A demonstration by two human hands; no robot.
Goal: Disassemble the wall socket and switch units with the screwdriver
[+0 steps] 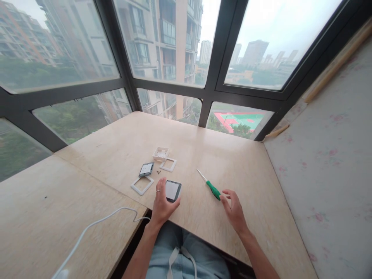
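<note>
Panel [172,190] is by the tabletop's [247,162] near edge, the left hand's [162,206] thumb and fingers closed on it; a slack hold could drop it. The right hand [235,212], half open, apparently empty, could set the screwdriver [213,189] rolling. Farther in, a sweep could scatter the screws [158,172].

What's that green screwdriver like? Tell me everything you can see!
The screwdriver has a chunky green handle that looks like plastic and a thin, straight, silvery shaft that looks like metal. Its tip is too small to make out. It lies slanted on the tabletop, shaft pointing away toward the windows. The right hand is at the handle's end, perhaps touching it.
</note>
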